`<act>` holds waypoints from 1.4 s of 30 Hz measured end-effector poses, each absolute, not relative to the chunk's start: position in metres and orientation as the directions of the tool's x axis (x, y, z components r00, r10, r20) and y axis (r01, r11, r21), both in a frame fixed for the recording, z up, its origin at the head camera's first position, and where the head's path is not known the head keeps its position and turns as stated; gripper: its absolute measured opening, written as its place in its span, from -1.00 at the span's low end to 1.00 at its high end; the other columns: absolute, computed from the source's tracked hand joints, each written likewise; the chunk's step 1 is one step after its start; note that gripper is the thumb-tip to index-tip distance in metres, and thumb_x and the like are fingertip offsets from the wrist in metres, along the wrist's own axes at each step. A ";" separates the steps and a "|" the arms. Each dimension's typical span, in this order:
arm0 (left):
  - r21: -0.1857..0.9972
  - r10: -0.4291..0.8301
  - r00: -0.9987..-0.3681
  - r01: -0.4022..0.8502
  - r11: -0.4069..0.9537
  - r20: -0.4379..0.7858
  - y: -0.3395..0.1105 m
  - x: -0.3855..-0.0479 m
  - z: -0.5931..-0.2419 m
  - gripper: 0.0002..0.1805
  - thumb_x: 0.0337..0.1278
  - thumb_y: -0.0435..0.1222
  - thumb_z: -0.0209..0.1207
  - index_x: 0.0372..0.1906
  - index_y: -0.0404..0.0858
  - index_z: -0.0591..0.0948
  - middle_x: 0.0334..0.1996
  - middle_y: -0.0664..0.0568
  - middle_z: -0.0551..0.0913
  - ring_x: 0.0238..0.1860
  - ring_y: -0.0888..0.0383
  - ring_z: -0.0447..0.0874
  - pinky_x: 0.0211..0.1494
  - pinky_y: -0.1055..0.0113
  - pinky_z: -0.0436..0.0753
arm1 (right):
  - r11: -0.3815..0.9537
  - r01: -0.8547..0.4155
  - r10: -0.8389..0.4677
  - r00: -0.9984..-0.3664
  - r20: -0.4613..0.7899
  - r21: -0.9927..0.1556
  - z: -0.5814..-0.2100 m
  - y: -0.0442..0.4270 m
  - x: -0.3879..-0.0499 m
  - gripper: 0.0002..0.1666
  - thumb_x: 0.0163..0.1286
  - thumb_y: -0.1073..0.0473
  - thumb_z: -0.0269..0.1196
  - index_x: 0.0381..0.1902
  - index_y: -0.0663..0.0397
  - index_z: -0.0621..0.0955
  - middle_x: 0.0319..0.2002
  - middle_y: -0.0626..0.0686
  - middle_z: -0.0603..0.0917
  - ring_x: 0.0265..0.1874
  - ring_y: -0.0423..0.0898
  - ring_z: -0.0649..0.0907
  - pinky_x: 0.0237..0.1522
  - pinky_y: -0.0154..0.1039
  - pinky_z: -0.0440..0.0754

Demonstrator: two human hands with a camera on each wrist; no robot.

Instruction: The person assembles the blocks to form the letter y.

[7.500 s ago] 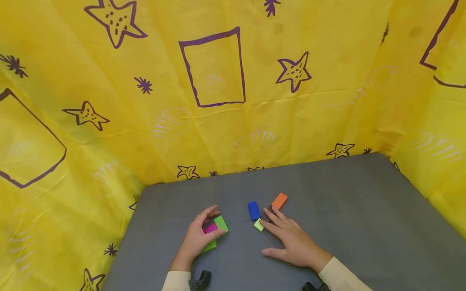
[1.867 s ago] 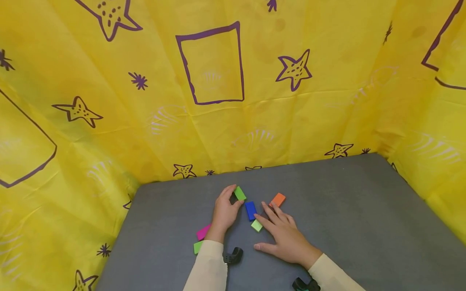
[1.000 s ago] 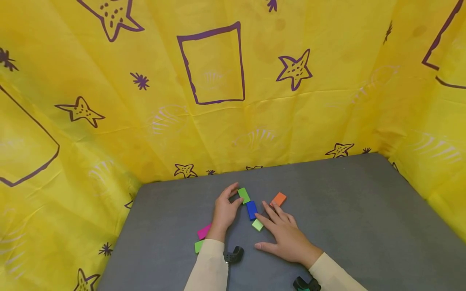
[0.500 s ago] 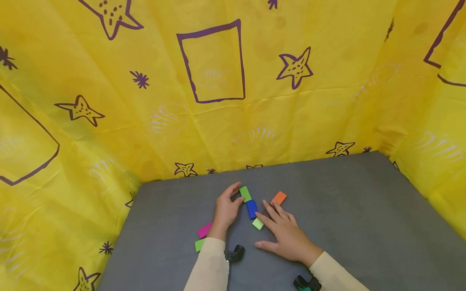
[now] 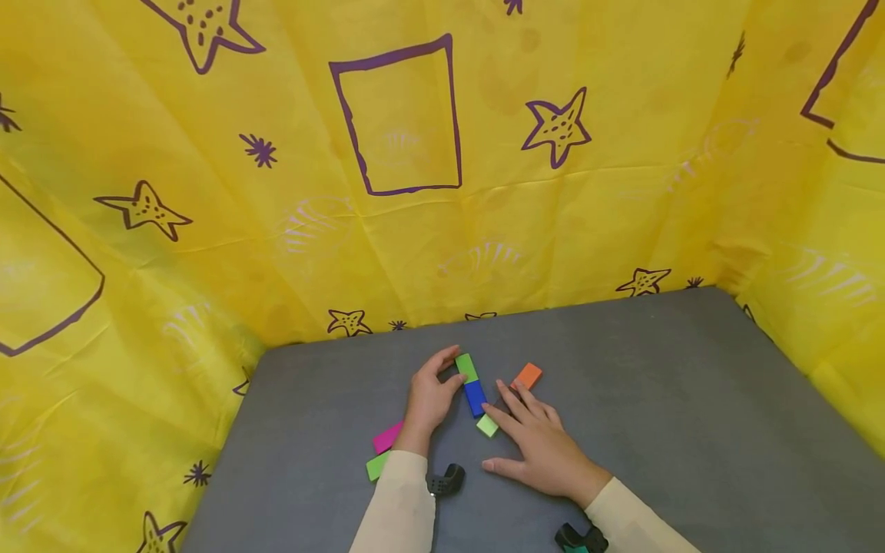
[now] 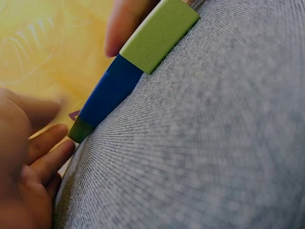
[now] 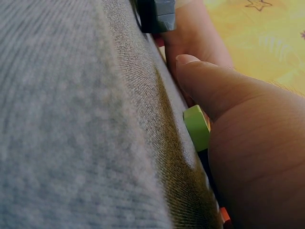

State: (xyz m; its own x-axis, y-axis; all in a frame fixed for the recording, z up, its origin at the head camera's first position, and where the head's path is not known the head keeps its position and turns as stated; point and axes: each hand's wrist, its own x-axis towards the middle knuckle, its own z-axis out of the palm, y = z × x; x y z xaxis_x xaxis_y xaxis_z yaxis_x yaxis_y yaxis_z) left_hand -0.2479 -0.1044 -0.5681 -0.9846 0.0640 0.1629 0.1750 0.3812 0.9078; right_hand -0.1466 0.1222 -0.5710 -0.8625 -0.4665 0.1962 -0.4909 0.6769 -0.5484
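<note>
My left hand grips the green block, thumb bent to its near end and fingers toward its far end, parted no wider than the block needs. What matters here is the joint by my thumb: the green block's near end meets the far end of the blue block, their long axes in one line slanting from far left to near right. My left hand is the nearer to that joint. At the blue block's other end, toward my right hand, lies the lime block, set at an angle. My right hand grasps nothing; its fingers are spread and nearly straight, the index tip by the blue and lime blocks. I cannot tell how firmly it presses. Under those fingers a dark block is mostly hidden, and at their tips the orange block slants away to the right. Back behind my left grip, by the left sleeve, lie the pink block and a second green block, partly covered. The table runs beyond, up to the yellow cloth.
</note>
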 end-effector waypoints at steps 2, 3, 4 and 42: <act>0.932 0.052 -0.983 0.183 0.312 0.176 -0.105 -0.247 -0.568 -0.55 0.57 -0.26 0.33 0.43 -0.25 0.65 0.32 -0.04 0.70 0.40 -0.03 0.59 0.47 -0.06 0.48 | 0.678 -0.489 -0.465 -0.864 0.194 -0.549 -0.570 0.122 -0.146 0.00 0.46 -0.47 0.35 0.67 -0.12 0.45 0.73 0.16 0.13 0.71 0.26 -0.04 0.42 0.50 0.19; 0.944 0.044 -0.982 0.189 0.270 0.184 -0.106 -0.247 -0.568 -0.56 0.62 -0.21 0.28 0.43 -0.26 0.66 0.33 -0.05 0.69 0.41 -0.03 0.58 0.48 -0.06 0.48 | 0.679 -0.489 -0.465 -0.864 0.195 -0.548 -0.570 0.122 -0.146 0.00 0.47 -0.47 0.34 0.66 -0.12 0.45 0.73 0.16 0.13 0.71 0.26 -0.04 0.42 0.50 0.19; 0.953 0.039 -0.980 0.198 0.229 0.194 -0.106 -0.247 -0.568 -0.56 0.68 -0.15 0.22 0.42 -0.28 0.65 0.34 -0.08 0.69 0.42 -0.04 0.57 0.48 -0.06 0.47 | 0.680 -0.489 -0.465 -0.864 0.194 -0.547 -0.569 0.122 -0.146 -0.01 0.47 -0.47 0.34 0.66 -0.12 0.45 0.73 0.16 0.14 0.71 0.26 -0.04 0.42 0.50 0.19; 0.916 0.141 -0.907 0.400 -0.004 0.397 -0.135 -0.212 -0.522 -0.46 0.86 -0.22 -0.32 0.55 -0.35 0.48 0.39 -0.31 0.59 0.36 -0.53 0.48 0.36 -0.38 0.49 | 0.632 -0.483 -0.481 -0.858 0.182 -0.606 -0.574 0.132 -0.141 0.10 0.40 -0.53 0.37 0.70 -0.14 0.39 0.75 0.11 0.04 0.72 0.20 -0.09 0.42 0.53 0.18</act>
State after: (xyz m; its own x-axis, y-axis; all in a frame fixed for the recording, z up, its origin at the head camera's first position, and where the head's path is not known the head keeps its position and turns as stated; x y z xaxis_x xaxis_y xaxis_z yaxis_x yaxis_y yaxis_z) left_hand -0.2124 -0.1348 -0.5224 -0.9070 0.1406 0.3970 0.4004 -0.0040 0.9163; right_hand -0.1407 0.1316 -0.5735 -0.8577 -0.4809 0.1822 -0.4830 0.6320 -0.6060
